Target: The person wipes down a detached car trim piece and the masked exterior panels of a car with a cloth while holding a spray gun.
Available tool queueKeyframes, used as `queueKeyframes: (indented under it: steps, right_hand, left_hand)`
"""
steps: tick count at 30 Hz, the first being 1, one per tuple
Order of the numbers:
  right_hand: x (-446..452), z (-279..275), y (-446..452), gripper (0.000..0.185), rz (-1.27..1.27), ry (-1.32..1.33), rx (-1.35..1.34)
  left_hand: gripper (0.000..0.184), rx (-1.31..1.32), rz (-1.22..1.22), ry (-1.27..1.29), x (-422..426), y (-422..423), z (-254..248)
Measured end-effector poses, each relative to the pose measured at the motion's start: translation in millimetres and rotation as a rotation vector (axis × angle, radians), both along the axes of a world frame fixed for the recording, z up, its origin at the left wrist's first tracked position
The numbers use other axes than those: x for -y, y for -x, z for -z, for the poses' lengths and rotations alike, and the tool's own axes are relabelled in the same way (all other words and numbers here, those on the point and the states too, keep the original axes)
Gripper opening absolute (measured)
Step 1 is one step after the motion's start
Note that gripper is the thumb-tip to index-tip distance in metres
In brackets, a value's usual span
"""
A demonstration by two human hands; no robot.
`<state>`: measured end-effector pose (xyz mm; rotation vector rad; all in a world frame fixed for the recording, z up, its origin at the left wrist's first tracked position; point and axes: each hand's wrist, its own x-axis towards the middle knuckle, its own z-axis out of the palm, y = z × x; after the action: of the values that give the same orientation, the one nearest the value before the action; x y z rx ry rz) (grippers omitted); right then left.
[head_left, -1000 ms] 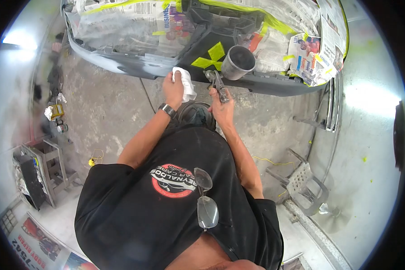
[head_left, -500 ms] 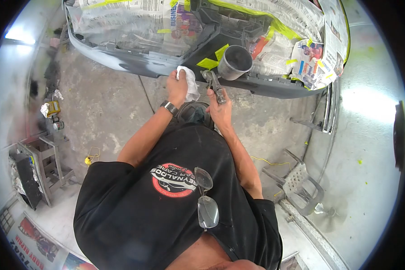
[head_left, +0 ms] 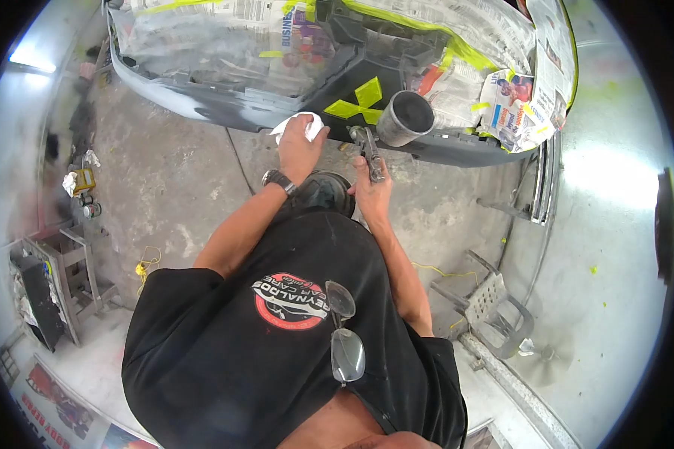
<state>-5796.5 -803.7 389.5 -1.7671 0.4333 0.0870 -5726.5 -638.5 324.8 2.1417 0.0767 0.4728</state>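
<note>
My left hand [head_left: 301, 153], wearing a wristwatch [head_left: 278, 180], presses a folded white cloth [head_left: 282, 128] to the lower edge of a grey car bumper [head_left: 225, 111]. My right hand [head_left: 374, 196] grips a spray gun [head_left: 368, 144] by its handle. The gun's grey metal cup [head_left: 405, 120] stands up in front of the bumper. Yellow masking tape [head_left: 368, 92] covers a three-part emblem at the bumper's middle. Newspaper [head_left: 509, 101] taped with yellow strips masks the areas behind and right of it.
A plastic chair [head_left: 494, 310] and a fan [head_left: 550, 363] stand at right. Grey wooden stands [head_left: 75, 277] are at left, near a yellow can [head_left: 84, 179] on the concrete floor [head_left: 176, 179]. A yellow cord [head_left: 442, 271] runs along the floor.
My left hand has moved the cloth from hanging beside the bumper edge to lying flat against it. The spray gun has shifted slightly right, uncovering more of the taped emblem.
</note>
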Motion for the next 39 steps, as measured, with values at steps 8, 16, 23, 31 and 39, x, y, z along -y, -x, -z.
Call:
queueKeyframes:
  steps: [8, 16, 23, 31, 39]
  right_hand:
    - [9.3, 5.4, 4.0, 0.051, 0.013, -0.022, 0.045]
    - [19.4, 4.2, 6.9, 0.048, -0.004, -0.059, 0.087]
    - [19.3, -2.5, 5.4, 0.045, -0.022, -0.056, 0.106]
    - [17.5, 6.9, 4.2, 0.049, -0.01, -0.059, 0.116]
    - [22.6, 0.6, 2.1, 0.051, -0.004, -0.102, 0.108]
  left_hand:
    - [0.044, 0.061, 0.022, -0.061, 21.7, -15.6, -11.3]
    - [0.05, 0.052, -0.094, -0.022, 37.3, -25.3, -5.9]
    - [0.048, 0.065, 0.069, -0.042, 19.1, -23.0, -10.5]
    - [0.045, 0.137, -0.007, -0.092, 22.3, -27.6, 0.4]
    - [0.044, 0.183, -0.06, -0.096, 30.1, -27.0, -0.5]
